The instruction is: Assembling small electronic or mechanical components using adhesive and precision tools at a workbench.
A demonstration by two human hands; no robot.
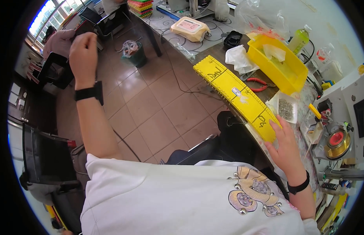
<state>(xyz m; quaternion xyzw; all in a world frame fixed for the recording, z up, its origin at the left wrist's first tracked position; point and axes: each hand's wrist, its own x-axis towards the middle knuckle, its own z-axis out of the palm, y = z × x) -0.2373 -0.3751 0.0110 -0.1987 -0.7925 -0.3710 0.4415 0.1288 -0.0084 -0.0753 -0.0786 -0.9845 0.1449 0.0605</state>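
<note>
My left hand (83, 58) is raised over the floor at the far left, well away from the table. Its fingers are curled closed, and whatever may be in them is hidden. My right hand (285, 145) is at the near end of a long yellow strip-shaped board (232, 92), thumb and fingers spanning its corner. Black handwriting, dark lines and a small white label mark the board. A row of small points runs along its left edge, which lies along the table's edge. Red-handled pliers (257, 84) and a small white tray of tiny metal bits (286, 107) lie beside it.
A yellow bin (281, 64), white tissue (240, 59), wipes pack (190, 28) and green bottle (300, 38) stand farther back. At right are a solder wire reel (337, 143) and equipment. A bucket (135, 55) and cables are on the tiled floor; another person (58, 43) sits far left.
</note>
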